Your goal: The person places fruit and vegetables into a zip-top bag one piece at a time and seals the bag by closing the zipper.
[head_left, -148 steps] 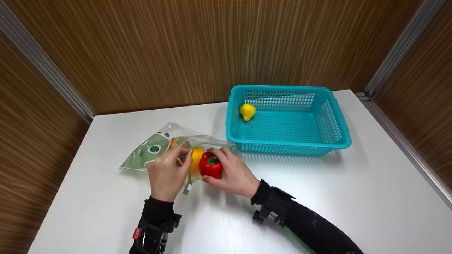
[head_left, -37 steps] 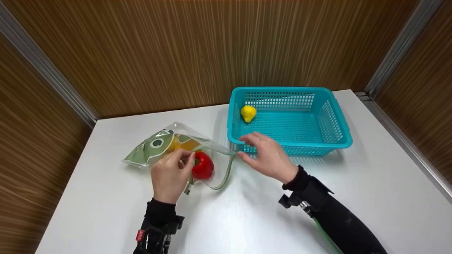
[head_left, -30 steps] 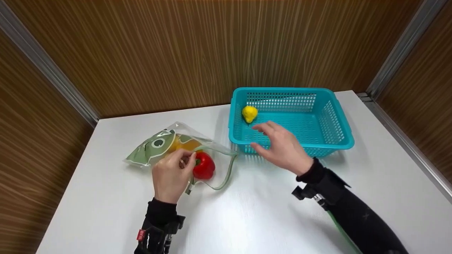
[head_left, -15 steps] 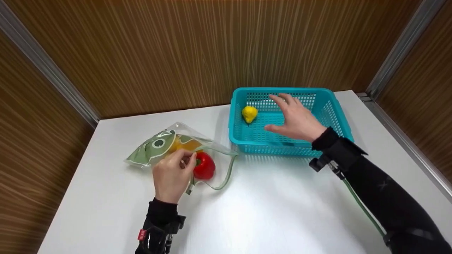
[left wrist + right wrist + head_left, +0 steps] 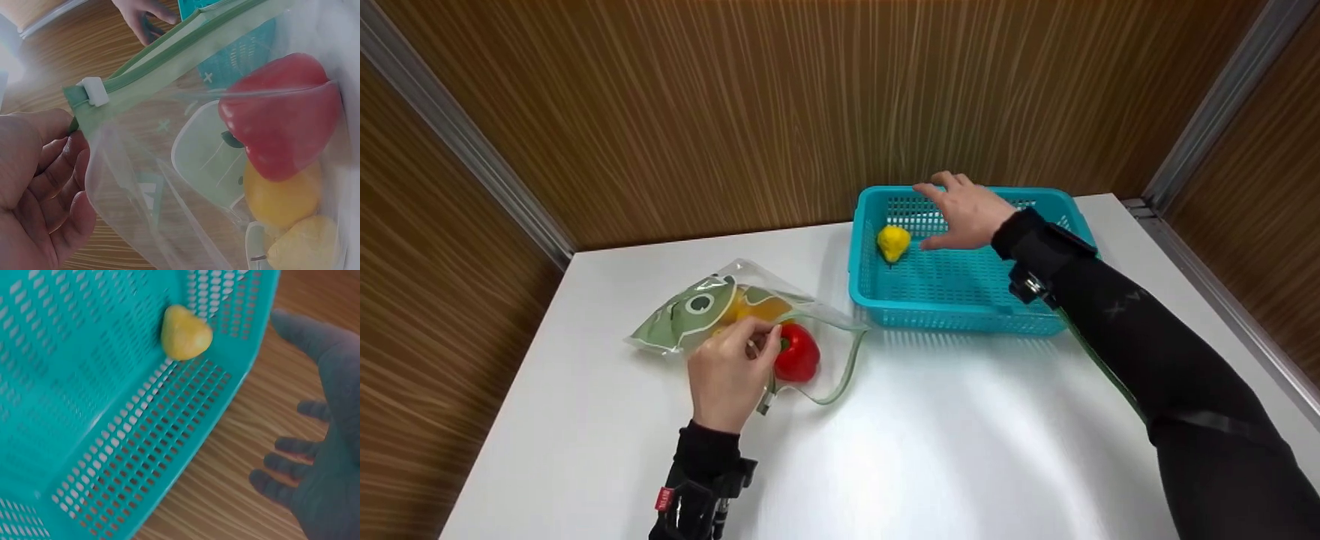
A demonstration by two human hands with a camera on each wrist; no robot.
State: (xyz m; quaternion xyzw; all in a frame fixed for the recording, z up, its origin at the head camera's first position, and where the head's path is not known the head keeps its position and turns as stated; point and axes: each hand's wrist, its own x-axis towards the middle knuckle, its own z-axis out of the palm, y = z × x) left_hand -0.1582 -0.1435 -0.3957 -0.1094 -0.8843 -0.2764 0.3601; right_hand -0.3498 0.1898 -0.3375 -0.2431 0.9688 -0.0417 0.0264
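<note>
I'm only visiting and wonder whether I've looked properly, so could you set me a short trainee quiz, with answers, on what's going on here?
1. True or false: the shiny red bell pepper is inside the clear plastic bag with green print.

2. What does the left hand pinch?
A) the red bell pepper
B) the bag's green zip edge
C) nothing

3. Which single thing lies inside the rectangular turquoise plastic basket, near the outspread right hand?

Key:
1. True.
2. B.
3. A yellow pear-shaped fruit.
</note>
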